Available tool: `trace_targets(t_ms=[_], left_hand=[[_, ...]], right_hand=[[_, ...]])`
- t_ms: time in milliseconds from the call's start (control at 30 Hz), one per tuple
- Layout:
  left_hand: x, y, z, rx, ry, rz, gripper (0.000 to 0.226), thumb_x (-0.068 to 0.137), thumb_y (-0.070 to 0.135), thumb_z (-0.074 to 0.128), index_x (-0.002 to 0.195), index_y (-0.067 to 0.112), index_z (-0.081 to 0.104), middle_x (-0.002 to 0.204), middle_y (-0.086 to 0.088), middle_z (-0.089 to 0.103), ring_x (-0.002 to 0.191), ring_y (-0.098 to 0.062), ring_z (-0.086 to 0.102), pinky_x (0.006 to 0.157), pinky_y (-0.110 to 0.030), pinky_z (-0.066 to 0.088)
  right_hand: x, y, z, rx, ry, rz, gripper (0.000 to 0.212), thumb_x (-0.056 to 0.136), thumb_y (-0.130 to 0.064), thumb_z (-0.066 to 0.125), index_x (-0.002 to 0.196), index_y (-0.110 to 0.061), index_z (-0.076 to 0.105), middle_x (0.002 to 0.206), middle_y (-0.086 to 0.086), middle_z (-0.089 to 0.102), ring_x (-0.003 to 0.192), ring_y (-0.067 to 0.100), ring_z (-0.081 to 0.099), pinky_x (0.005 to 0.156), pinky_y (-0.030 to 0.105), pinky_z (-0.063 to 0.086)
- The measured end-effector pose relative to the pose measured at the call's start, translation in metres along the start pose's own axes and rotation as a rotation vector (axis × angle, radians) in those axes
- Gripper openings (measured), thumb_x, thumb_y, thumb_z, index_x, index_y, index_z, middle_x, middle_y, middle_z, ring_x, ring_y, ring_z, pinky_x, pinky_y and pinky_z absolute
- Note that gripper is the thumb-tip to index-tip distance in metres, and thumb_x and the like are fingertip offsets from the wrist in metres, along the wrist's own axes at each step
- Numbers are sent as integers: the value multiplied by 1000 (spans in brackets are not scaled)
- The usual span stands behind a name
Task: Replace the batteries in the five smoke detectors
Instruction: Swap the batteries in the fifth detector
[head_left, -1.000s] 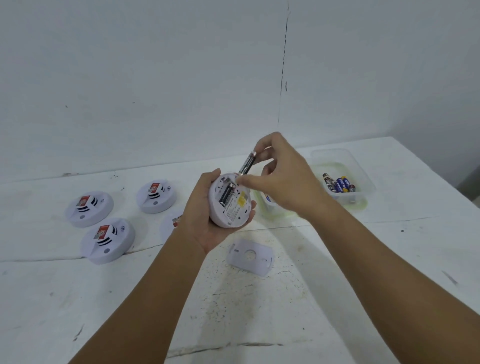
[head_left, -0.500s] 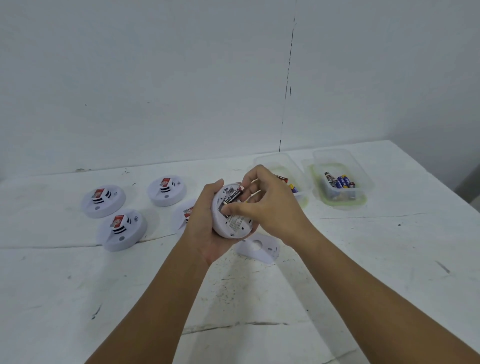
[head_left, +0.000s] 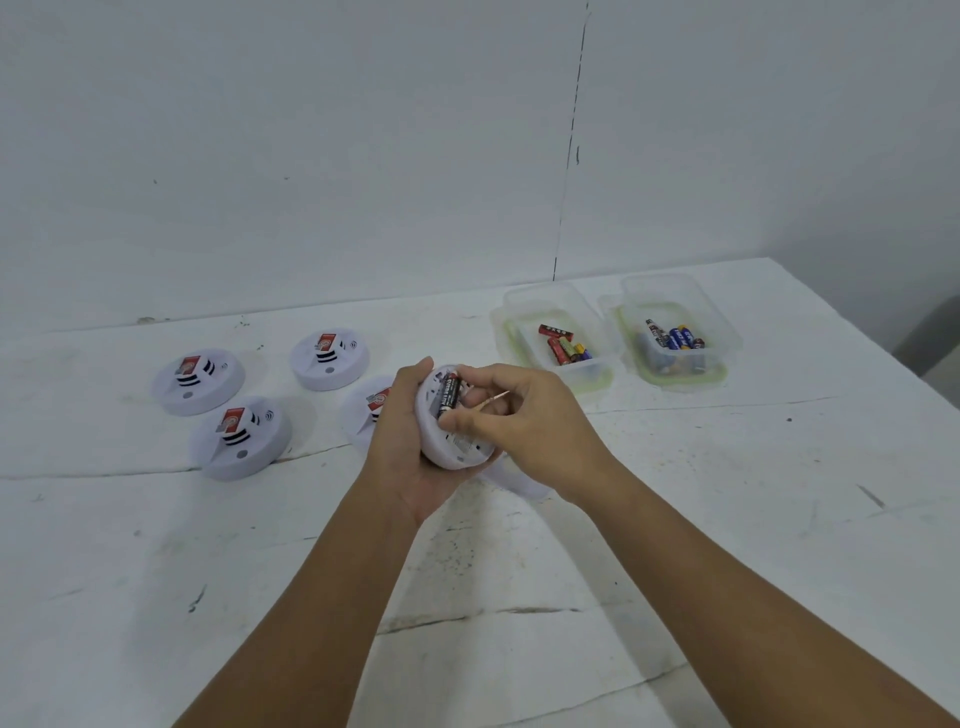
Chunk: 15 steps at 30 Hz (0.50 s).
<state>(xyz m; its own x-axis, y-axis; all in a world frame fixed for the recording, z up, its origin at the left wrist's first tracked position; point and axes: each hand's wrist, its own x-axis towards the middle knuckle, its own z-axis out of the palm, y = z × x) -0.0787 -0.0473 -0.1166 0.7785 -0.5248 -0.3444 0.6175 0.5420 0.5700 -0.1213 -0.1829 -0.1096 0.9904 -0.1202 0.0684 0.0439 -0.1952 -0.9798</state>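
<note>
My left hand (head_left: 404, 447) grips a white smoke detector (head_left: 451, 446), held back side up above the table. A black battery (head_left: 449, 396) lies in its open compartment. My right hand (head_left: 524, 421) covers the detector's right side, thumb and fingertips pressing at the compartment; whether it holds a second battery is hidden. The detector's white back plate (head_left: 519, 480) lies on the table, mostly hidden under my right wrist. Three other detectors (head_left: 198, 381) (head_left: 329, 358) (head_left: 240, 437) sit face up on the left, and one more detector (head_left: 366, 410) peeks out behind my left hand.
Two clear plastic tubs stand at the back right: the nearer tub (head_left: 550, 312) holds red and mixed batteries, the farther tub (head_left: 675, 296) holds blue and dark batteries. The white table (head_left: 727, 519) ends at the right, and a white wall rises behind it.
My right hand brought a battery down from above the detector and pushed it into the compartment. Both hands shifted slightly lower, and the view tilted so both tubs show.
</note>
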Motion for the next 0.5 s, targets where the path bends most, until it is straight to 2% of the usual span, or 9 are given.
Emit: trace_targets(t_ms=[100,167,300,333,433,500], left_hand=[[2,0,-3,15,-8,-7,34,95,47,58,107,16,66,96,-8,69,96,-29,71,81,-42,58],[3,0,-5,21,0,-5,36,95,48,58,109,16,67,99,-9,73,96,-29,73,83,-43,56],[4,-3,-4,12,-7,4,34,97,47,60,110,17,66,103,-8,72,101,-27,72,86,-42,55],[4,-5,-2,20,-8,2,34,97,47,60,109,16,66,104,-8,72,102,-27,72,86,-41,56],[6,-10,0,49,3,-8,38,96,47,62,114,15,65,116,-12,68,112,-29,68,91,-43,55],[8,-14,2,51,15,-22,42,95,48,63,122,16,62,125,-14,62,118,-31,63,101,-45,48]], right_hand=[[-4,0,4,-63,18,-31,51,83,-36,86,131,-25,72,95,-8,67,72,7,58,80,32,58],[-8,-4,6,-103,34,-41,41,88,-44,80,126,-31,74,95,-8,64,75,7,59,79,26,54],[-12,-8,12,-98,93,-55,24,96,-41,70,118,-33,77,104,-9,70,93,6,67,89,27,55],[-12,-7,12,-78,117,-53,23,96,-38,71,117,-31,77,104,-9,72,93,7,68,88,28,56],[-13,-6,11,-16,158,-14,15,92,-31,77,107,-28,75,90,-5,73,79,13,69,73,26,57],[-14,-5,7,11,165,29,17,90,-29,80,104,-29,71,90,-6,70,72,7,66,69,26,57]])
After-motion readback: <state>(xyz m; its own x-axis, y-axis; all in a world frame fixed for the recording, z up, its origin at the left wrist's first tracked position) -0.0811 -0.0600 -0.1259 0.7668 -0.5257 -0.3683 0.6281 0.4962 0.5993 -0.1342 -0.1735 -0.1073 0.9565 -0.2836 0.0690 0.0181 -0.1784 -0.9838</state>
